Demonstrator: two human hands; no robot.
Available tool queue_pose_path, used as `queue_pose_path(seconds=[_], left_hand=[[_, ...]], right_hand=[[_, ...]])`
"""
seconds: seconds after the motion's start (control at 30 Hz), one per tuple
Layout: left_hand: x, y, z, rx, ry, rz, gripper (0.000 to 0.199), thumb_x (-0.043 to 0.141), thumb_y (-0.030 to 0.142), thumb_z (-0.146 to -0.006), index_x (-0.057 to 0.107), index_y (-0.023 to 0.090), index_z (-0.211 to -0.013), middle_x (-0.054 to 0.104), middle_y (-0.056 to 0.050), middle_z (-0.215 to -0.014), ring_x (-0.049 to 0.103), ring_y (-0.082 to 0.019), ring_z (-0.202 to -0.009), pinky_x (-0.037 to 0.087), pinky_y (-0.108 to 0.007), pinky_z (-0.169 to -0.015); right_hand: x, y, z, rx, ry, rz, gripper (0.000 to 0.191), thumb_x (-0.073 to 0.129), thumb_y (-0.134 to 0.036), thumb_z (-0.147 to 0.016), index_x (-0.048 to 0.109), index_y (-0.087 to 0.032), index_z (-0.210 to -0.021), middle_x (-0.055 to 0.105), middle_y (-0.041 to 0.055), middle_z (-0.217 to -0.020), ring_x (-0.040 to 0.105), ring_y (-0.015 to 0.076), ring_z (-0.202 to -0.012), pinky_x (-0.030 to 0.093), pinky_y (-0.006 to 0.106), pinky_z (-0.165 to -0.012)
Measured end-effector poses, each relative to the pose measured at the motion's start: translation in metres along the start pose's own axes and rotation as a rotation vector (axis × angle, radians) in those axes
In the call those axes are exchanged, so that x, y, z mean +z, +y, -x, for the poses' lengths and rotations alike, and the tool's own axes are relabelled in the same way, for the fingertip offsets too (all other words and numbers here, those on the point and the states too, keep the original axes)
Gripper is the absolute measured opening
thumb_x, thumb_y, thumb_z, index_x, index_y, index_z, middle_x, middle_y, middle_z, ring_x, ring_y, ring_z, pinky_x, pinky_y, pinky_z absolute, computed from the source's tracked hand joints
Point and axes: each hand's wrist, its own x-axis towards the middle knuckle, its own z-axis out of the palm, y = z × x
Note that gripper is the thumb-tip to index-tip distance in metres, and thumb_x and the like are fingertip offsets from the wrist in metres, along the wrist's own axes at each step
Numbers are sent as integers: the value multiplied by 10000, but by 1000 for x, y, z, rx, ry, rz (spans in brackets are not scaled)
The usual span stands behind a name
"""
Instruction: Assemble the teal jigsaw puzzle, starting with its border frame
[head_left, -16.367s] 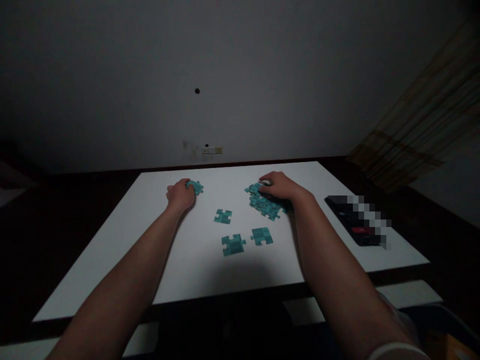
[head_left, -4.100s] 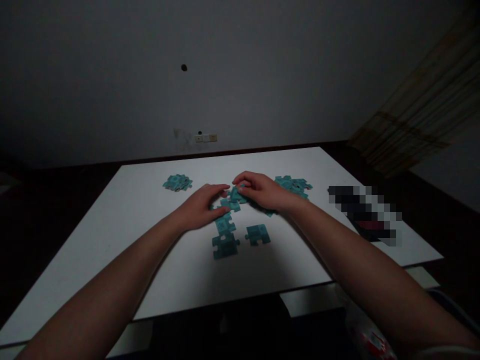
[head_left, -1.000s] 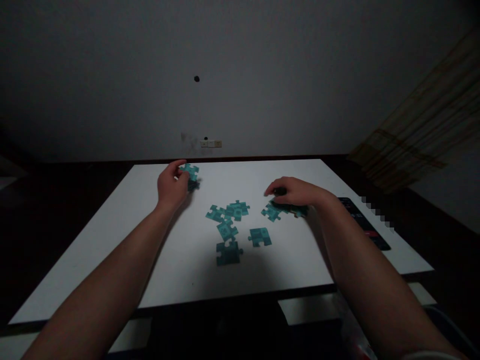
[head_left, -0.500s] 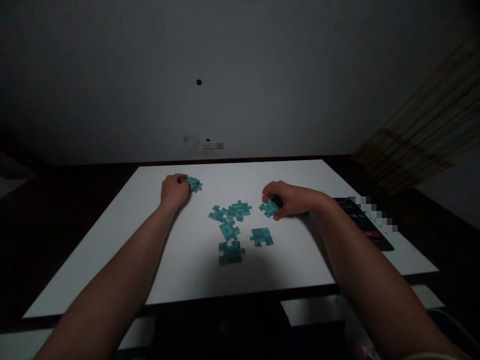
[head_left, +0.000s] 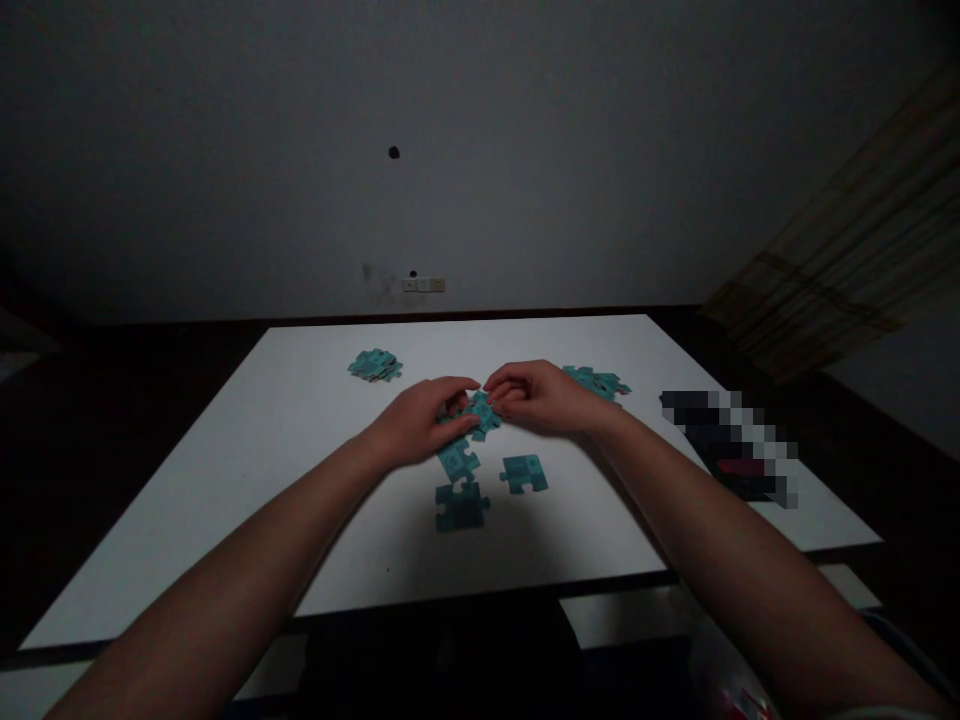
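Both hands meet over teal puzzle pieces (head_left: 484,412) near the middle of the white table. My left hand (head_left: 431,415) curves round the left side of these pieces, thumb and fingers apart, with fingertips at their edge. On the right side, my right hand (head_left: 536,397) has bent fingers touching the same pieces; what its fingertips pinch is too small to make out. Nearer me lie a tilted teal piece (head_left: 457,460), a darker piece (head_left: 461,507) and a separate piece (head_left: 525,474), all flat.
A stack of teal pieces (head_left: 376,365) lies at the back left, and another pile (head_left: 598,382) behind my right wrist. A dark, partly pixelated flat object (head_left: 720,440) rests on the right of the white table (head_left: 187,480).
My left hand has left the back-left stack and moved right and nearer. My right hand has moved left from beside the right pile, and the two hands now meet at the middle pieces.
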Motion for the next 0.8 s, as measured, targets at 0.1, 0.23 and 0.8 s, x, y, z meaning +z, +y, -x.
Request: queue_pose_path(seconds=[0.1, 0.23, 0.8], left_hand=[[3, -4, -1, -70, 29, 93, 349, 728, 435, -1036, 799, 256, -1326, 841, -64, -1096, 775, -255, -956, 638, -420, -907], [-27, -34, -6, -249, 436, 71, 289, 791, 359, -957, 822, 238, -1218, 813, -58, -987, 778, -261, -950, 655, -439, -956], [-65, -118, 1, -750, 803, -105, 316, 740, 260, -829, 859, 194, -1115, 861, -126, -1084, 811, -343, -1073, 632, -529, -1069]], right_hand=[[6, -1, -3, -5, -9, 4, 243, 866, -389, -909, 755, -277, -1093, 855, 38, -941, 830, 258, -912, 659, 412, -866], [-26, -4, 3, -103, 197, 259, 256, 688, -476, -1073, 782, -248, -1141, 871, 111, -1114, 822, 277, -951, 636, 435, -907], [-112, 11, 45, 119, 69, 952, 611, 938, -341, -747, 901, -297, -1356, 844, 130, -1364, 730, 443, -1300, 572, 578, -1179]])
